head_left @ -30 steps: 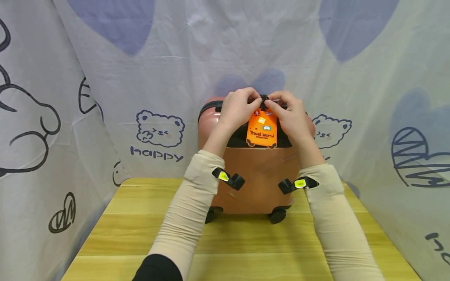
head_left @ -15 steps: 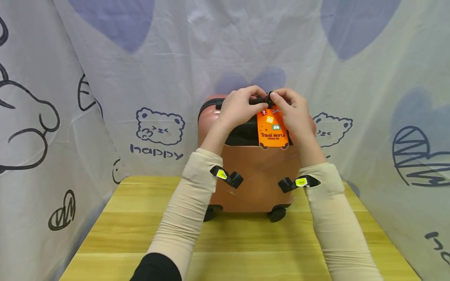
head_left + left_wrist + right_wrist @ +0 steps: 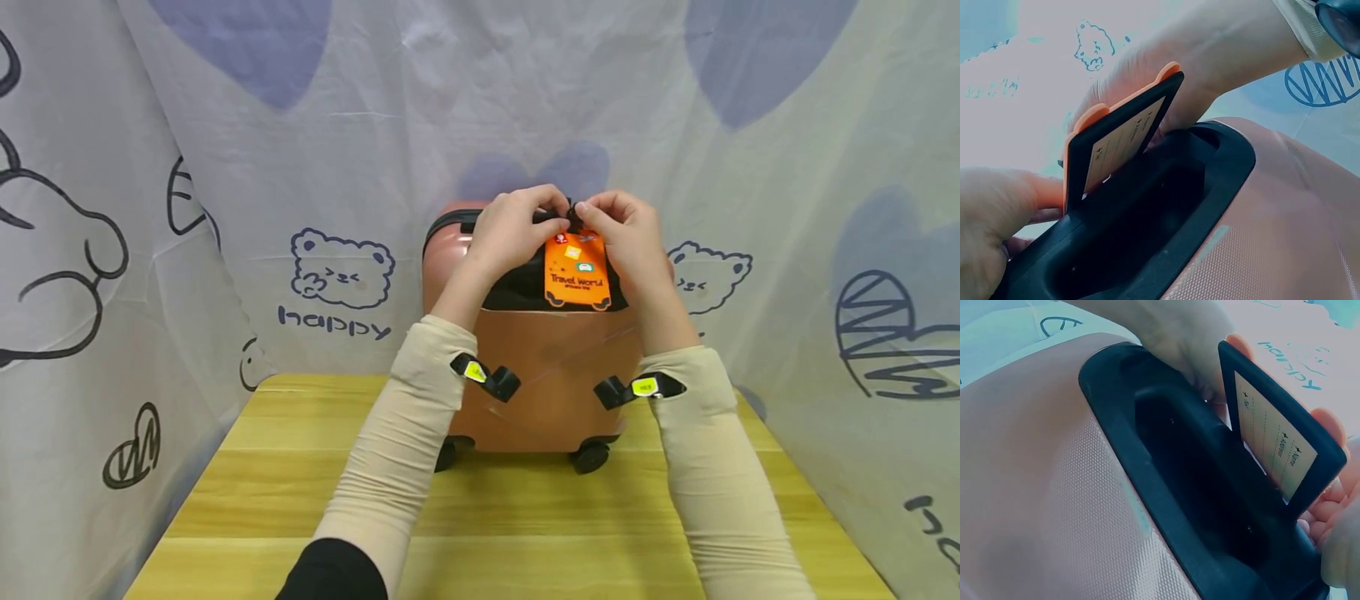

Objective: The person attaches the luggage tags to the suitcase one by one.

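Note:
An orange luggage tag (image 3: 577,271) printed "Travel World" hangs at the top of a pink-brown suitcase (image 3: 547,379). Its black strap (image 3: 575,218) is beside the suitcase's black handle. My right hand (image 3: 628,237) pinches the strap between thumb and forefinger. From the other side, my left hand (image 3: 510,229) pinches at the strap with thumb and bent fingers; whether it also touches the handle is hidden. Both wrist views show the tag's dark-framed back, its pale card (image 3: 1272,434) printed with lines. Behind the tag (image 3: 1122,137) lies the suitcase's black recess (image 3: 1147,212).
The suitcase stands on its black wheels (image 3: 590,457) on a wood-grain table (image 3: 517,533). A white cloth (image 3: 345,167) with cartoon drawings hangs behind and at both sides. Each sleeve carries a small black camera (image 3: 504,383).
Over the last second the tag and both hands' fingertips have shifted right. In the last half second the tag has swung slightly back left and up. The suitcase stays in place.

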Demonstrator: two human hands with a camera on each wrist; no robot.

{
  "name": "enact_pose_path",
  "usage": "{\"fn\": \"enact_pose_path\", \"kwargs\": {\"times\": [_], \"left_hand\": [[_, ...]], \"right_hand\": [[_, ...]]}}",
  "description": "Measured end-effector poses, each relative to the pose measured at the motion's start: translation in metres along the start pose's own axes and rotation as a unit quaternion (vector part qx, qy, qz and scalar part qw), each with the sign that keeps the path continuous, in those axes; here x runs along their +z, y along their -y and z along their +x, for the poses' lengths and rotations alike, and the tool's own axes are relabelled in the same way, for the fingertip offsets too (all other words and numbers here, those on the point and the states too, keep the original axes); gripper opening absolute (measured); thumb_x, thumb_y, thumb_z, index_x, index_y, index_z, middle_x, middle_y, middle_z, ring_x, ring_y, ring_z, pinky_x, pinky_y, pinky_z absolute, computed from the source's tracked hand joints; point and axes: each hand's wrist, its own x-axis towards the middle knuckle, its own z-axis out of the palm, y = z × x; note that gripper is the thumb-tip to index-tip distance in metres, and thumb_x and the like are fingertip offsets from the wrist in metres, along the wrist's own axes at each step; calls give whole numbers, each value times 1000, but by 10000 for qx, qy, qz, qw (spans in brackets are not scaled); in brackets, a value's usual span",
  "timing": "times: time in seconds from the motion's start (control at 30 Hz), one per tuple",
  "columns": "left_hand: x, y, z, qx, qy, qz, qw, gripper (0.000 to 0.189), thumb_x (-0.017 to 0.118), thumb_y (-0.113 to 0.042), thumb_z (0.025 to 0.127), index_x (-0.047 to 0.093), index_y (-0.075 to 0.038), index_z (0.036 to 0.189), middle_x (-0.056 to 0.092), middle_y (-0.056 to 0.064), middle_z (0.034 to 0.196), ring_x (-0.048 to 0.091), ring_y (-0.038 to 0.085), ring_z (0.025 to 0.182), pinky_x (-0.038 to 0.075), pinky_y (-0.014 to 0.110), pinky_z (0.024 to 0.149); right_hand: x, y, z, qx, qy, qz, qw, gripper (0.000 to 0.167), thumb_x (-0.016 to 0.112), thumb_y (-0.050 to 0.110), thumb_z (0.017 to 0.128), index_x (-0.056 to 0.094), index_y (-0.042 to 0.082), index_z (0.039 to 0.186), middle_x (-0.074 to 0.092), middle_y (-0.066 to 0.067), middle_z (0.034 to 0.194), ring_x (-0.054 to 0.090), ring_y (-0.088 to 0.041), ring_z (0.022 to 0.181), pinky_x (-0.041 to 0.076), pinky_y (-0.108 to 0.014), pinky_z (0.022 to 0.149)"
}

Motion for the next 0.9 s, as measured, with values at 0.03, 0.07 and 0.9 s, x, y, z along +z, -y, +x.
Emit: {"fn": "enact_pose_path", "kwargs": {"times": [0.03,0.07,0.9], "left_hand": [[0,0,0,3,-7,-16,10000,17,63,-35,95,66,-25,108,70,-7,111,62,16,96,47,30,78],[0,0,0,0,-10,-27,10000,17,63,-35,95,66,-24,108,69,-7,110,62,16,96,46,30,78],[3,0,-2,341,-241,234,9989,14,61,-32,96,66,-23,107,70,-3,107,59,16,80,42,27,67]], "right_hand": [[0,0,0,-8,-13,-12,10000,11,69,20,91,66,11,88,58,3,84,54,-14,83,49,-17,73],[0,1,0,-12,-14,-43,10000,10,70,19,90,66,11,87,59,4,84,55,-14,83,50,-17,73],[4,6,1,222,-324,-605,9974,12,71,13,89,63,9,81,60,5,83,60,-12,79,53,-17,69]]}}
